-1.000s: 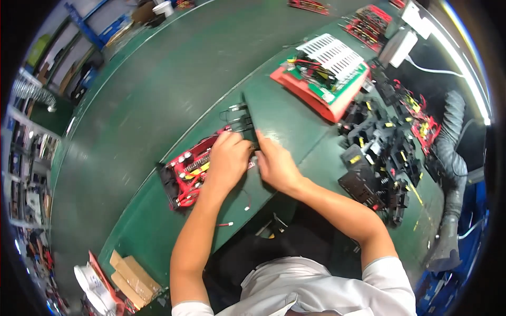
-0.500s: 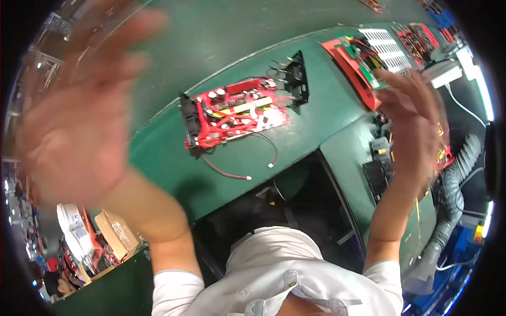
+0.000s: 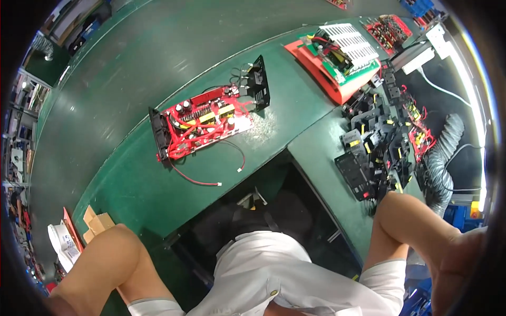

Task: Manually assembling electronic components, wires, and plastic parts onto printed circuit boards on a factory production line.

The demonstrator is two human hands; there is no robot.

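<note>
Both my arms are bent up and outward, away from the work. My left hand [image 3: 60, 306] is at the lower left rim, mostly cut off, its fingers hidden. At the right rim my right hand [image 3: 457, 271] is in shadow, and I cannot make out its fingers. Neither hand touches the red circuit board assembly [image 3: 205, 124] lying on the green bench mat [image 3: 132, 192]. That assembly has a black end panel [image 3: 159, 134] on its left and another black panel [image 3: 259, 83] standing at its right, joined by wires. Two thin leads with white plugs trail from its near side.
A green board with a white slotted cover [image 3: 348, 47] rests on an orange-red sheet [image 3: 316, 68] at the far right. Black plastic parts [image 3: 369, 137] crowd the right bench beside a grey flexible hose [image 3: 445, 158]. Cardboard [image 3: 98, 222] lies left.
Both hands have swung outward and down to the picture's rims, from above the bench. The view has shifted, so the assembly appears further left; it looks unmoved on the mat.
</note>
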